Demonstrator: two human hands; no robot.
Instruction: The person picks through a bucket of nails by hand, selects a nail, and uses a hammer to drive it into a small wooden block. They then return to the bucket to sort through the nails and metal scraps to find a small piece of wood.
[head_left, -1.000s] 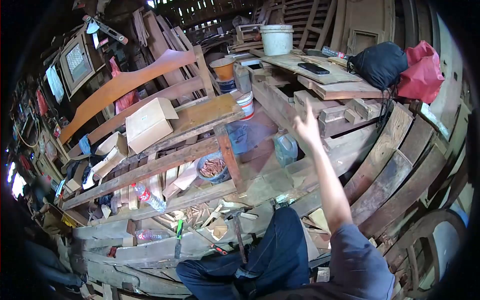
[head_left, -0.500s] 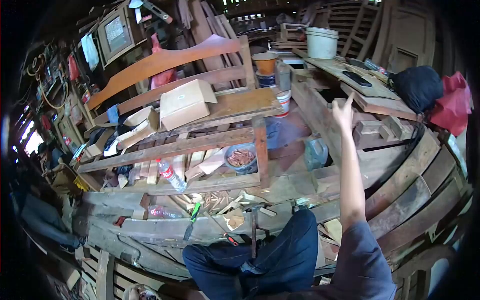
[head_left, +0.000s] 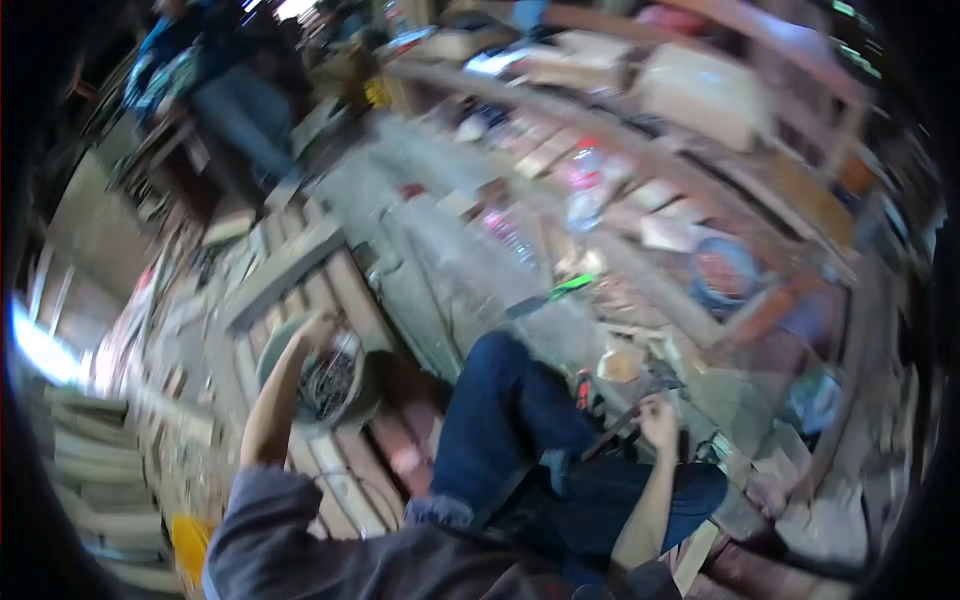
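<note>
My left hand (head_left: pixel 318 330) reaches over the rim of a round bucket (head_left: pixel 268 352) on the left. Inside the bucket lies a tangle of dark, thin metal pieces (head_left: pixel 328 385), perhaps nails or wire. Motion blur hides whether my left fingers hold any of them. Near my knee, my right hand (head_left: pixel 658 420) is closed at the upper end of a dark metal bar (head_left: pixel 612 435). A red-and-black handle (head_left: pixel 584 390) shows beside that bar. Farther forward lies a tool with a bright green handle (head_left: pixel 572 287).
The bucket stands on a slatted wooden piece (head_left: pixel 285 270). Ahead are a plastic bottle with a red cap (head_left: pixel 586 190), a second bottle (head_left: pixel 508 235) lying down, and a blue basin (head_left: pixel 722 275). Another person (head_left: pixel 235 110) sits at upper left. A cardboard box (head_left: pixel 705 95) rests on the bench.
My view has swung left and down. My right hand has come back from pointing toward the far table to the bar by my knee. My left hand has come into view at the bucket.
</note>
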